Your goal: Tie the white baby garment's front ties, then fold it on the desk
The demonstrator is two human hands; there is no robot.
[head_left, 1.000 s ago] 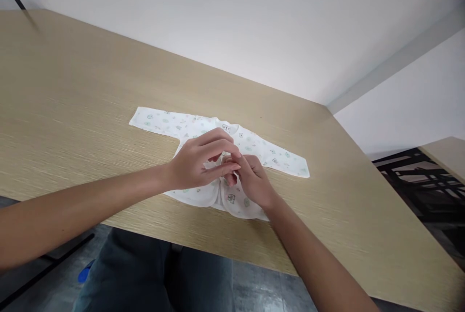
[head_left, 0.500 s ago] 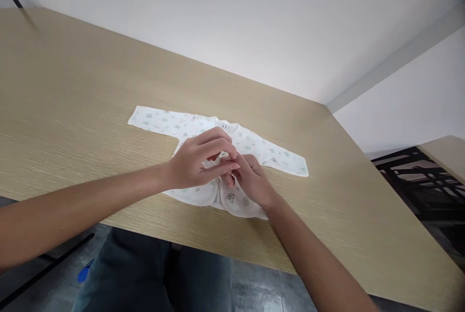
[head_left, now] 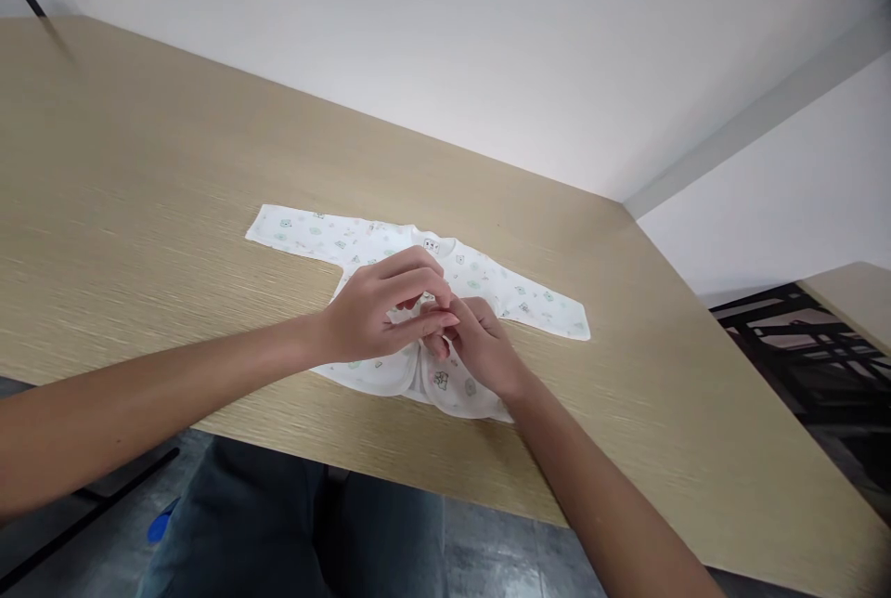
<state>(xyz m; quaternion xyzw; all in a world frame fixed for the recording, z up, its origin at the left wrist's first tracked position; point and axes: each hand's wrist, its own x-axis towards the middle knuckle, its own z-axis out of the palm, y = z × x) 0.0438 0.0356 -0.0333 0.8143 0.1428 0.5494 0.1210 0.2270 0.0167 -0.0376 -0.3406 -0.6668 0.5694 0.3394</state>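
A white long-sleeved baby shirt [head_left: 549,299] with small green and grey prints lies spread on the table, neck away from me. Its front parts near the hem. Over the middle of the front, my left hand [head_left: 390,301] has its fingers curled, with index finger and thumb brought to the fingers of my right hand [head_left: 480,343]. The right hand is closed too, its fingers bent inward under the left fingertips. Whatever is pinched there, cloth or otherwise, is hidden by the fingers. Both hands cover the central part of the shirt's front opening.
The wood-grain table [head_left: 174,152] meets a white wall [head_left: 445,41] along its far edge. Black metal framework [head_left: 786,347] stands beyond the right edge. Below the near edge are my legs [head_left: 278,524] and a blue object [head_left: 161,522] on the grey floor.
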